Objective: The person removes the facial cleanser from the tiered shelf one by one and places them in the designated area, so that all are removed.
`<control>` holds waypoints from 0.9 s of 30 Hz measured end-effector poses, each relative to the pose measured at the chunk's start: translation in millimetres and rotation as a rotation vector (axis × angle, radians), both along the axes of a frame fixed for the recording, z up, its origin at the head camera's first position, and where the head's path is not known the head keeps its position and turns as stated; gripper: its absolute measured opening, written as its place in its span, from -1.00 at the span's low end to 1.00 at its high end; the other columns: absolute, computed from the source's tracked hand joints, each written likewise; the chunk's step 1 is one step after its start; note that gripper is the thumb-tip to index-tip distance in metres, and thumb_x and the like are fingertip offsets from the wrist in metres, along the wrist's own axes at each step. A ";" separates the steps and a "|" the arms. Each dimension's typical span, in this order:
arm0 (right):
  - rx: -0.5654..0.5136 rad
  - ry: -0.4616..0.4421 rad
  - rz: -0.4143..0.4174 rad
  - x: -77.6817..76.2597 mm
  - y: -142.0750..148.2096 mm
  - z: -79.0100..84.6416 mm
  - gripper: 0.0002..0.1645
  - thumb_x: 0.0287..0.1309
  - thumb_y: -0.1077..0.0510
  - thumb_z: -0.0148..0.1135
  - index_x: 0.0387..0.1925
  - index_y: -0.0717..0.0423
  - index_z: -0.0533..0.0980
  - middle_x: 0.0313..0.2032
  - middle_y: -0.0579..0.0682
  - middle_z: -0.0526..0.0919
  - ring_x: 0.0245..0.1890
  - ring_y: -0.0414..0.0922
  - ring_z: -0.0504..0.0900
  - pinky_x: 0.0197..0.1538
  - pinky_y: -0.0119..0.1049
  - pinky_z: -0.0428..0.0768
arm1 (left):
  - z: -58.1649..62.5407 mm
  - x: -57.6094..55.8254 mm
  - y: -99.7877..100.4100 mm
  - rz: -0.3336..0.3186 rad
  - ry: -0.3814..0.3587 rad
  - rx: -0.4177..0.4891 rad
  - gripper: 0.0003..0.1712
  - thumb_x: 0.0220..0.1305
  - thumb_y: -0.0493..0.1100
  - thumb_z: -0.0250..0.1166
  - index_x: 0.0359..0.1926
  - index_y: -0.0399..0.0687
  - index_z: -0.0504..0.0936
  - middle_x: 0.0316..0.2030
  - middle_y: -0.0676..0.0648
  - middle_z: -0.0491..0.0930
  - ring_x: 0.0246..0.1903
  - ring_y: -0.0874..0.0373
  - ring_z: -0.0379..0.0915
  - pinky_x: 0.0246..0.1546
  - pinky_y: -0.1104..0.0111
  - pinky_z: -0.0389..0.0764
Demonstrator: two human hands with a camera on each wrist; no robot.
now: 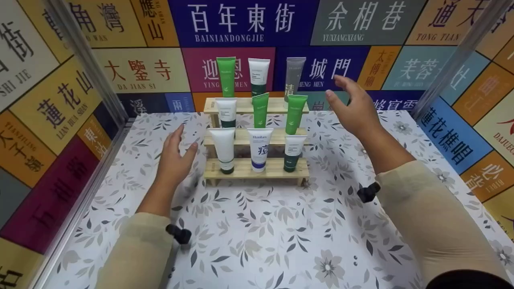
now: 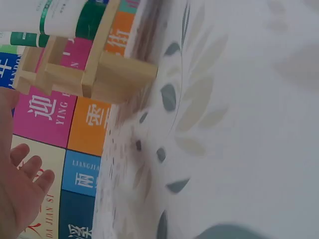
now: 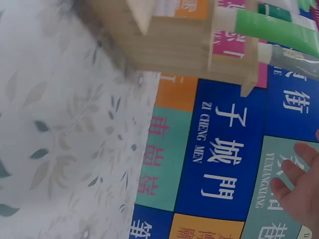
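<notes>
A three-tier wooden stand (image 1: 257,174) holds several squeeze tubes upright on their caps. The top tier has a green tube (image 1: 226,76), a white one with a dark green base (image 1: 259,74) and a grey one (image 1: 295,78). Two green tubes (image 1: 296,113) and a white one (image 1: 226,109) occupy the middle. In front are a white tube with a green cap (image 1: 223,146), a white-and-blue tube (image 1: 259,148) and a white-and-dark-green tube (image 1: 294,150). My left hand (image 1: 173,156) is raised left of the stand, fingers relaxed, holding nothing. Higher up on the right, my right hand (image 1: 355,106) is likewise without anything in it, apart from the tubes.
A white tablecloth with grey flowers and leaves (image 1: 257,237) lies under the stand. Colourful panels with Chinese lettering (image 1: 241,22) rise behind and at both sides. Metal frame posts (image 1: 86,68) mark the corners. A small black device (image 1: 179,234) sits at each sleeve cuff.
</notes>
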State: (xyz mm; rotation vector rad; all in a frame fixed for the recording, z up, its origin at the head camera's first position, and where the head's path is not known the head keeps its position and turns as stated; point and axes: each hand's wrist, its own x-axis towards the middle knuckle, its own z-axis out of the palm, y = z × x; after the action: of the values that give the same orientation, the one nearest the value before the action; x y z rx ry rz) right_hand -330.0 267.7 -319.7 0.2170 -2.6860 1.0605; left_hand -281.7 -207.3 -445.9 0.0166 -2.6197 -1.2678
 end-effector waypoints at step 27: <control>-1.098 -0.201 0.144 -36.3 -33.5 55.0 -0.40 0.25 0.22 0.53 0.30 -0.06 0.58 0.11 0.00 0.63 0.08 -0.01 0.67 0.10 -0.22 0.67 | -19.9 32.5 17.2 -0.093 -0.312 0.740 -0.21 0.56 -0.30 0.15 0.70 0.05 0.13 0.61 -0.14 0.26 0.60 -0.03 0.21 0.59 0.07 0.36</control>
State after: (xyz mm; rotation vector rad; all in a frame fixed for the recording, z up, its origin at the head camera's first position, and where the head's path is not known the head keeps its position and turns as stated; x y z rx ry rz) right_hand -366.2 234.2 -264.8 0.0836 -1.8383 2.4722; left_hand -249.1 -190.1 -465.8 0.2338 -2.2219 -2.3522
